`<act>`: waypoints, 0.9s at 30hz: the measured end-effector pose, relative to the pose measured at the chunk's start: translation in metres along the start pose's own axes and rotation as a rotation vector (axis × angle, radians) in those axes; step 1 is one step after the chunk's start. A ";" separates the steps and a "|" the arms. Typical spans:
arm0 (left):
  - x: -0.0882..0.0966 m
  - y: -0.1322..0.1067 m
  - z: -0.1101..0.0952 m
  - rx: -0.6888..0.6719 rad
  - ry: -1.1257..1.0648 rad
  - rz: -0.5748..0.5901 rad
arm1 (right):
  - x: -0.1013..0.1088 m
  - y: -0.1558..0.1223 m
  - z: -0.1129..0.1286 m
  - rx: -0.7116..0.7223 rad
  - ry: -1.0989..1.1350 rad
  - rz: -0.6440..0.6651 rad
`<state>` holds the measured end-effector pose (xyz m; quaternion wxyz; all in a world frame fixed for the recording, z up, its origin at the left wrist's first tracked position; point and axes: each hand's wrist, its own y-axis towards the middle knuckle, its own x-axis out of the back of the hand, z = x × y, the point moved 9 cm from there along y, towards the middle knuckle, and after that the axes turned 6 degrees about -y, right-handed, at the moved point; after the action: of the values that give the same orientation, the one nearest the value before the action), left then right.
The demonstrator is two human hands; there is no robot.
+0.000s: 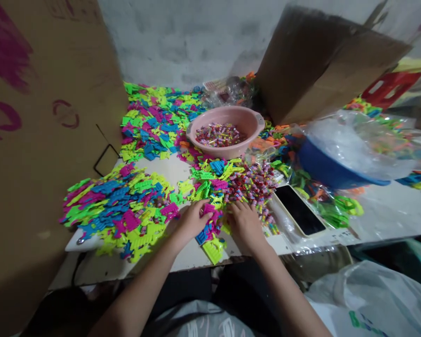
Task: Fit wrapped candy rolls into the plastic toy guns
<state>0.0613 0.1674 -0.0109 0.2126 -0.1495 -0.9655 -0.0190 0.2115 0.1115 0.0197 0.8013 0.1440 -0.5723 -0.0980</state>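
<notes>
My left hand [192, 220] is curled around a small bunch of pink and blue plastic toy pieces [207, 224] at the table's front edge. My right hand [244, 220] rests knuckles up beside it, fingers bent into a heap of small wrapped candies [252, 185]; what its fingers hold is hidden. A lime green plastic piece [214, 250] lies just below both hands. A pink basin [226, 131] with more small candies stands behind the heap.
Piles of neon plastic pieces [115, 210] cover the white table [168, 171] left and back. A black phone [299, 209] lies right of my hands. A blue bowl [328, 168] under clear plastic, cardboard boxes [38, 140] left and back right.
</notes>
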 end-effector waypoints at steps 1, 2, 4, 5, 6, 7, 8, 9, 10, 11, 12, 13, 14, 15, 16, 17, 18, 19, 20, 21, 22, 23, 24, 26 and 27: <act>0.004 0.002 0.004 0.019 -0.063 0.002 | 0.002 -0.001 -0.002 -0.009 0.010 -0.016; 0.008 0.002 0.007 0.036 -0.127 -0.003 | 0.004 -0.003 -0.004 -0.035 0.046 -0.040; 0.017 -0.001 0.009 0.058 -0.235 -0.027 | 0.011 -0.012 -0.013 -0.154 0.264 -0.110; 0.021 -0.005 0.009 0.069 -0.301 -0.045 | 0.011 -0.018 -0.018 -0.229 0.452 -0.133; 0.023 -0.010 0.009 0.093 -0.405 -0.064 | 0.009 -0.024 -0.020 -0.297 0.679 -0.138; 0.022 -0.016 0.009 0.134 -0.547 -0.077 | 0.005 -0.030 -0.019 -0.345 0.916 -0.122; 0.019 -0.023 0.011 0.193 -0.713 -0.084 | 0.001 -0.036 -0.012 -0.362 1.125 -0.083; 0.013 -0.030 0.012 0.263 -0.885 -0.084 | -0.002 -0.040 -0.002 -0.351 1.276 -0.025; 0.005 -0.038 0.011 0.334 -1.039 -0.079 | -0.005 -0.045 0.007 -0.337 1.378 0.033; -0.003 -0.045 0.010 0.393 -1.151 -0.066 | -0.005 -0.050 0.015 -0.331 1.438 0.068; -0.009 -0.051 0.007 0.431 -1.210 -0.044 | -0.006 -0.055 0.019 -0.341 1.462 0.080; -0.015 -0.056 0.003 0.452 -1.249 -0.018 | -0.007 -0.060 0.021 -0.367 1.459 0.072; -0.019 -0.060 -0.001 0.461 -1.283 0.005 | -0.007 -0.065 0.021 -0.403 1.441 0.049; -0.022 -0.063 -0.005 0.467 -1.312 0.026 | -0.007 -0.070 0.020 -0.440 1.418 0.022; -0.024 -0.065 -0.008 0.471 -1.334 0.040 | -0.008 -0.074 0.020 -0.468 1.398 0.007; -0.024 -0.066 -0.010 0.469 -1.348 0.045 | -0.009 -0.077 0.021 -0.485 1.385 0.009; -0.024 -0.067 -0.011 0.462 -1.350 0.038 | -0.010 -0.079 0.022 -0.492 1.375 0.023; -0.022 -0.067 -0.012 0.452 -1.337 0.026 | -0.010 -0.080 0.025 -0.486 1.360 0.041; -0.020 -0.067 -0.012 0.441 -1.309 0.017 | -0.009 -0.080 0.027 -0.473 1.333 0.054; -0.018 -0.068 -0.012 0.428 -1.268 0.007 | -0.007 -0.080 0.028 -0.457 1.293 0.058; -0.016 -0.069 -0.011 0.416 -1.216 -0.003 | -0.005 -0.079 0.028 -0.444 1.241 0.051; -0.013 -0.070 -0.011 0.404 -1.156 -0.014 | -0.002 -0.078 0.026 -0.434 1.184 0.034; -0.010 -0.071 -0.010 0.389 -1.095 -0.026 | 0.002 -0.078 0.025 -0.426 1.128 0.014; -0.004 -0.073 -0.011 0.357 -0.990 -0.041 | 0.007 -0.077 0.022 -0.410 1.042 -0.012; -0.003 -0.074 -0.013 0.343 -0.955 -0.034 | 0.009 -0.076 0.021 -0.398 1.009 -0.013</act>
<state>0.0472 0.0949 0.0014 -0.2314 -0.0885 -0.9465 0.2070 0.1947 0.0346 0.0077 0.9878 0.0224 -0.0858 -0.1282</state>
